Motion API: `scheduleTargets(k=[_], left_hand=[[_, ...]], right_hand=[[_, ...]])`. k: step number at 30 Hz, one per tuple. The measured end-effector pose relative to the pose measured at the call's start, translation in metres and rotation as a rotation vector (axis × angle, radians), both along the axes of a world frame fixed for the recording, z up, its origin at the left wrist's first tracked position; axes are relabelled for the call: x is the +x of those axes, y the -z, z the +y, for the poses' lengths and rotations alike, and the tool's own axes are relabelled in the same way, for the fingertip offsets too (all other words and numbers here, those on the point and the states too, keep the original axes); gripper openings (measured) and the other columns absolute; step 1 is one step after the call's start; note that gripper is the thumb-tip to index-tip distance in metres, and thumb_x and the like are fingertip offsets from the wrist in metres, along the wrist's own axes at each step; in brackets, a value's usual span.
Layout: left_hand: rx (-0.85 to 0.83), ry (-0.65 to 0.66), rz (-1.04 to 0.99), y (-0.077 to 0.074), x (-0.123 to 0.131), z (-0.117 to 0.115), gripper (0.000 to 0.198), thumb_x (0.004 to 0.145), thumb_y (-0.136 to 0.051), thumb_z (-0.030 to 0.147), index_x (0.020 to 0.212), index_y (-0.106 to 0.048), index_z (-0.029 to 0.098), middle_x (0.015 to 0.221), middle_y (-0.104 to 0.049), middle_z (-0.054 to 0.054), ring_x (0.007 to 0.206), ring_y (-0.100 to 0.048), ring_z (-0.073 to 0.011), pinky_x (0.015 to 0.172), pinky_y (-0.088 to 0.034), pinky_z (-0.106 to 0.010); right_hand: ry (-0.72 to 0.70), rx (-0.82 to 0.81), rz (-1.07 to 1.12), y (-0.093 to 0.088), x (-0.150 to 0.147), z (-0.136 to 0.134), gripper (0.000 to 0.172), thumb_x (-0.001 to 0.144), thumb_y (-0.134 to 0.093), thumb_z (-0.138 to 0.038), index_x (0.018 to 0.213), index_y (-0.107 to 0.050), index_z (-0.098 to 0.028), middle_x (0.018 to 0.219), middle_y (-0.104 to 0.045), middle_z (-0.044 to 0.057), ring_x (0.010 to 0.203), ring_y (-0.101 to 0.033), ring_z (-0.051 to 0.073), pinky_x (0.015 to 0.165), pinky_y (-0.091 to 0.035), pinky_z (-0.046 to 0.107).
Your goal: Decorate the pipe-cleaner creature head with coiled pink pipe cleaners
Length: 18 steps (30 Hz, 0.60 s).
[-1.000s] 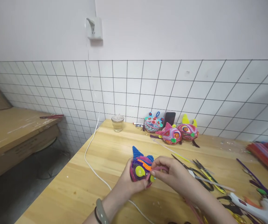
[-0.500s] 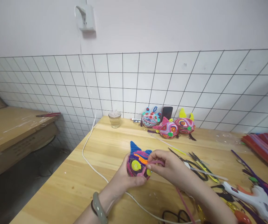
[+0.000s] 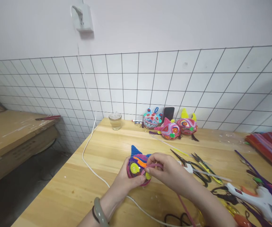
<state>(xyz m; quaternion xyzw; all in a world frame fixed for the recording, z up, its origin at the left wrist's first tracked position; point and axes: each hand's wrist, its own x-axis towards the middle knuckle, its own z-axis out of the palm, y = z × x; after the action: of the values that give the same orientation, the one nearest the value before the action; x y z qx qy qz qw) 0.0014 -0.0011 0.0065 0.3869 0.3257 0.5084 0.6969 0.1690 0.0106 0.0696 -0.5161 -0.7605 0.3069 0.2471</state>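
My left hand (image 3: 125,183) cups a round craft figure (image 3: 136,164) wound from coloured pipe cleaners, with a blue horn, a yellow spiral eye and an orange strip. My right hand (image 3: 166,171) pinches a pink pipe cleaner (image 3: 156,165) against the figure's front. The pipe cleaner's loose end trails down along my right forearm. Both hands hover just above the wooden table (image 3: 107,151). A bracelet sits on my left wrist.
Three finished figures (image 3: 170,129) and a dark phone (image 3: 168,113) lean at the wire grid wall. A glass jar (image 3: 115,121) stands back left. Scissors (image 3: 197,167), a white glue gun (image 3: 256,197), its white cord (image 3: 90,160) and a pile of pipe cleaners (image 3: 270,151) lie around.
The view has tilted and shifted slightly. My right hand has slid the pink pipe cleaner leftward and lower across the figure's front; my left hand keeps holding the figure.
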Motion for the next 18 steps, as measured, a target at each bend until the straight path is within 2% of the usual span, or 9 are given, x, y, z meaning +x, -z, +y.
scheduleTargets(k=[6, 10, 13, 16, 18], left_hand=[[0.034, 0.082, -0.029, 0.0024, -0.0008, 0.0028, 0.072, 0.050, -0.086, 0.027, 0.114, -0.056, 0.019, 0.108, -0.067, -0.013, 0.100, -0.061, -0.0291, 0.088, -0.045, -0.040], [0.040, 0.119, -0.046, 0.0008, -0.0024, 0.0027, 0.073, 0.050, -0.087, 0.028, 0.116, -0.056, 0.020, 0.110, -0.066, -0.012, 0.103, -0.059, -0.0289, 0.091, -0.043, -0.039], [-0.011, 0.148, -0.111, 0.0001, -0.0034, 0.0017, 0.063, 0.059, -0.082, 0.033, 0.116, -0.057, 0.020, 0.112, -0.065, -0.012, 0.104, -0.059, -0.0279, 0.090, -0.043, -0.039], [-0.045, 0.142, -0.214, -0.0013, -0.0029, 0.0012, 0.048, 0.075, -0.065, 0.047, 0.112, -0.061, 0.017, 0.110, -0.066, -0.013, 0.102, -0.059, -0.0273, 0.088, -0.045, -0.039], [-0.063, 0.118, -0.252, -0.0037, -0.0017, 0.0014, 0.048, 0.081, -0.053, 0.052, 0.109, -0.064, 0.015, 0.106, -0.067, -0.013, 0.102, -0.059, -0.0267, 0.088, -0.045, -0.037]], right_hand=[[-0.002, -0.053, 0.049, -0.0013, 0.0016, 0.0008, 0.007, 0.076, -0.057, -0.022, 0.076, -0.064, -0.019, 0.068, -0.064, -0.001, 0.061, -0.057, 0.014, 0.053, -0.040, 0.021], [-0.004, -0.047, 0.056, -0.0011, 0.0034, 0.0011, 0.006, 0.076, -0.059, -0.023, 0.076, -0.064, -0.019, 0.070, -0.066, 0.000, 0.064, -0.058, 0.015, 0.057, -0.042, 0.022], [-0.010, -0.022, 0.051, 0.0018, 0.0034, 0.0019, 0.006, 0.076, -0.059, -0.024, 0.075, -0.063, -0.020, 0.072, -0.066, 0.000, 0.067, -0.059, 0.015, 0.058, -0.042, 0.022], [-0.021, 0.002, 0.046, 0.0045, 0.0021, 0.0021, 0.006, 0.077, -0.059, -0.024, 0.076, -0.063, -0.020, 0.075, -0.066, 0.001, 0.070, -0.060, 0.016, 0.060, -0.042, 0.023], [-0.022, 0.013, 0.035, 0.0049, 0.0008, 0.0016, 0.006, 0.077, -0.058, -0.022, 0.077, -0.063, -0.020, 0.076, -0.067, 0.001, 0.071, -0.060, 0.016, 0.061, -0.042, 0.023]])
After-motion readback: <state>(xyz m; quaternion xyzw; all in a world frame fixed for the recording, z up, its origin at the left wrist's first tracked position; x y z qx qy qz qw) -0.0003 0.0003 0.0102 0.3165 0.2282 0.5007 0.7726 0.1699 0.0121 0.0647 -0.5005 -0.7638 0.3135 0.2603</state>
